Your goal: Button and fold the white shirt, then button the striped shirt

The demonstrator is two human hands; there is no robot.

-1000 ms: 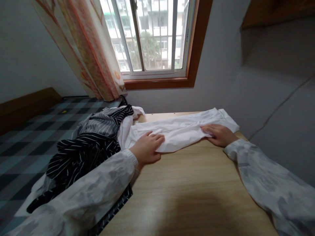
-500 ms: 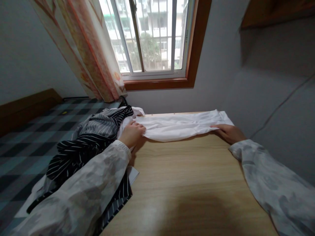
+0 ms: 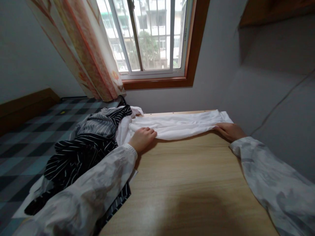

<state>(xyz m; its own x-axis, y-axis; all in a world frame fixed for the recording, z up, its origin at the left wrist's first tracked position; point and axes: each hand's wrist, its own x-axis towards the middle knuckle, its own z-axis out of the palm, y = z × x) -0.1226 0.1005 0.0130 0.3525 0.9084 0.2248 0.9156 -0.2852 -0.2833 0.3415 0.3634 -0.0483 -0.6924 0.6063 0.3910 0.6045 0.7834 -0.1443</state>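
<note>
Two ends of soft white cloth (image 3: 177,126) (long, rumpled), left hand (image 3: 142,139) fingers flat on it, right hand (image 3: 230,131) grip unclear

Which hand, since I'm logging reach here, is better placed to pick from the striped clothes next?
Likely the left hand: it rests on the end of the white garment beside the striped clothes; the right hand is at the far end.

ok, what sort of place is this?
Probably a home bedroom: what looks like a checked bedspread beside a wooden table, a curtained window facing apartment blocks, striped clothes piled up.
</note>
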